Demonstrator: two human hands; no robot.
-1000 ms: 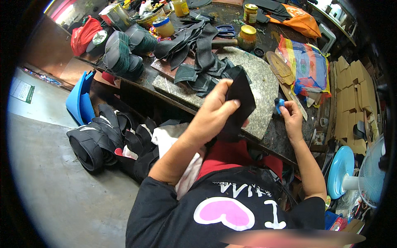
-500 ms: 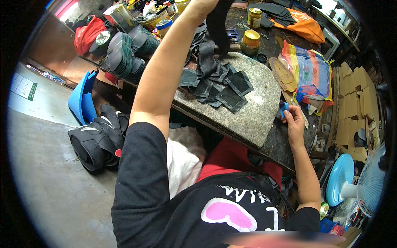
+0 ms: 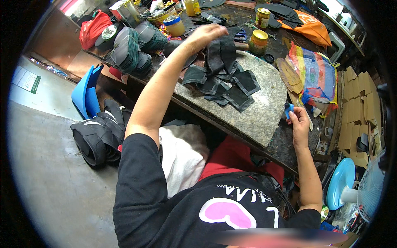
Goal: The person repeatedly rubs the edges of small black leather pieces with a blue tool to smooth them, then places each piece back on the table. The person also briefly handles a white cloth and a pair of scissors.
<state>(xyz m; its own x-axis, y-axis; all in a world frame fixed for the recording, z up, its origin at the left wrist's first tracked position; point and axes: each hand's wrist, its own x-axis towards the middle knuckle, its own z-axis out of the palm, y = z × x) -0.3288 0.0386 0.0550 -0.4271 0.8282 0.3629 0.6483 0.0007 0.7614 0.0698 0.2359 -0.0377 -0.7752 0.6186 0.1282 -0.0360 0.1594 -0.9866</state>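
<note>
My left hand is over the upper end of a black strip, its fingers stretched out. This strip lies on other dark strips at the far side of a speckled stone slab. Several black, roughly square patches with greyish edges overlap on the slab beneath the strips. Beyond the slab's right edge, my right hand pinches a small blue piece with a dark tip between thumb and fingers.
A yellow-lidded jar stands behind the slab, near blue-handled scissors. A colourful mesh bag and brown sole-shaped pieces lie to the right. Bundled grey soles sit at left. A fan stands at lower right.
My left hand has come down and nearer, and the black strip that hung from it now lies on the pile. My right hand still holds the blue piece. The whole view has shifted slightly.
</note>
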